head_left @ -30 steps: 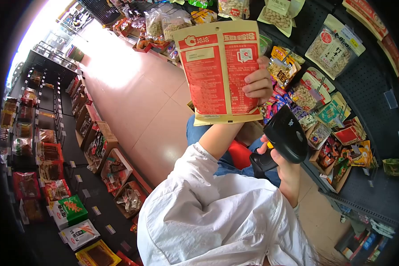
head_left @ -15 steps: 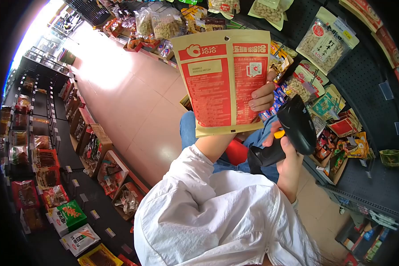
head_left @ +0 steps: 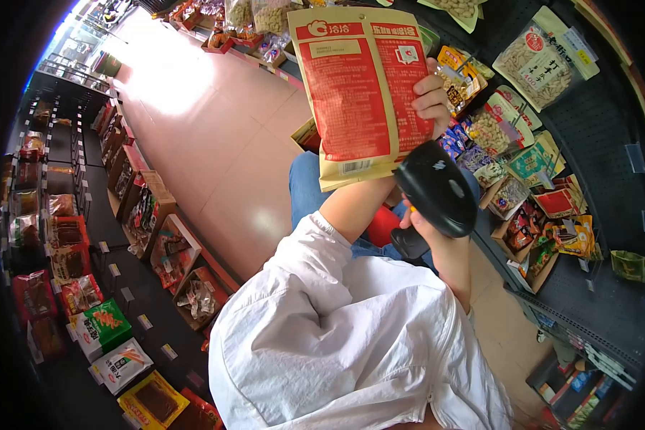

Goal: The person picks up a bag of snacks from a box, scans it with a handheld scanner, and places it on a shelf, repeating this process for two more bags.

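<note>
Closing in from below, the scanner (head_left: 437, 188) that the right hand (head_left: 428, 228) is clenching is now nearing the barcode (head_left: 354, 168) on the snack packet (head_left: 358, 86), which the left hand (head_left: 431, 100) is gripping upright with curled fingers.

A shop: snack packets (head_left: 541, 64) hang on pegboard, boxed goods (head_left: 168, 251) line aisle shelves.
</note>
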{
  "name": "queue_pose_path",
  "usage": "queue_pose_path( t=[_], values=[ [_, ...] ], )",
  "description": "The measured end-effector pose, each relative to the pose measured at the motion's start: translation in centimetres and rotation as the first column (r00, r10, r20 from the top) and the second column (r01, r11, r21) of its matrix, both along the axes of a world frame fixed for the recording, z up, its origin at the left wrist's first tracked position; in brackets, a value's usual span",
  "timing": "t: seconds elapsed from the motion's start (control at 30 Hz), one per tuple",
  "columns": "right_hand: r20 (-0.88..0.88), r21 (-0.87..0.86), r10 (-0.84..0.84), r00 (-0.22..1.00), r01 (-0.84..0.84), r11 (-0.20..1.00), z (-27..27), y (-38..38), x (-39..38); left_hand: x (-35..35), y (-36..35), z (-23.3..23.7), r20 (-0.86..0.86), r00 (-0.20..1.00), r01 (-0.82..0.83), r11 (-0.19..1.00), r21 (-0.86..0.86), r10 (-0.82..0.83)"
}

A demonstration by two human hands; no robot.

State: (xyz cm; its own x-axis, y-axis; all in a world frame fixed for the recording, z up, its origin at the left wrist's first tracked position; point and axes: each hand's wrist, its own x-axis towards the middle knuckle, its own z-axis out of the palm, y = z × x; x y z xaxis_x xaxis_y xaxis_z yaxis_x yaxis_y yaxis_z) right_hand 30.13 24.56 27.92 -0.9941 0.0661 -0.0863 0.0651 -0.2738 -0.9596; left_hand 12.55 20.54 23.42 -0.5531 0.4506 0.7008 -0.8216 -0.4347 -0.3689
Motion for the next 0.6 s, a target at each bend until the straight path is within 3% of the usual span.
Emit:
queue_pose_path(
  t=[0.07,0.13,0.2,0.27,0.33,0.43,0.47,0.53,0.6],
  values=[
    [0.059,-0.072,0.05,0.997,-0.046,0.996,-0.2,-0.6,-0.3,-0.8,0.2,-0.7,-0.052,0.998,-0.024,1.0,0.019,0.024],
    [0.038,-0.053,0.087,0.996,-0.085,0.995,-0.9,-0.6,-0.5,-1.0,0.3,-1.1,-0.097,0.984,-0.153,0.987,-0.039,0.149],
    [0.005,0.0,0.108,0.994,-0.108,0.994,-0.9,-0.7,-0.5,-0.9,0.1,-1.6,-0.084,0.984,-0.16,0.985,-0.064,0.155],
    [0.042,-0.022,0.075,0.996,-0.074,0.997,-0.6,-1.0,-0.5,-1.0,-0.2,-2.1,-0.069,0.984,-0.169,0.982,-0.088,0.163],
    [0.075,-0.041,0.043,0.996,-0.04,0.998,-0.7,-1.1,-0.6,-1.2,-0.4,-2.2,-0.191,0.953,-0.264,0.955,-0.138,0.236],
    [-0.031,0.031,0.04,0.999,-0.039,0.999,-1.3,-1.0,-0.7,-0.6,-1.1,-2.1,-0.169,0.934,-0.351,0.899,-0.263,0.315],
    [-0.005,0.056,0.074,0.997,-0.073,0.996,-1.1,-0.9,-0.7,-0.8,-0.6,-2.3,-0.169,0.933,-0.352,0.899,-0.261,0.316],
    [0.022,0.078,0.108,0.994,-0.109,0.991,-0.8,-0.9,-0.6,-1.3,0.4,-2.7,-0.002,0.968,-0.251,0.966,-0.054,0.252],
    [0.094,0.024,0.118,0.989,-0.121,0.992,-0.6,-1.1,-0.5,-1.5,0.3,-2.8,-0.007,0.963,-0.27,0.96,-0.077,0.27]
  ],
)
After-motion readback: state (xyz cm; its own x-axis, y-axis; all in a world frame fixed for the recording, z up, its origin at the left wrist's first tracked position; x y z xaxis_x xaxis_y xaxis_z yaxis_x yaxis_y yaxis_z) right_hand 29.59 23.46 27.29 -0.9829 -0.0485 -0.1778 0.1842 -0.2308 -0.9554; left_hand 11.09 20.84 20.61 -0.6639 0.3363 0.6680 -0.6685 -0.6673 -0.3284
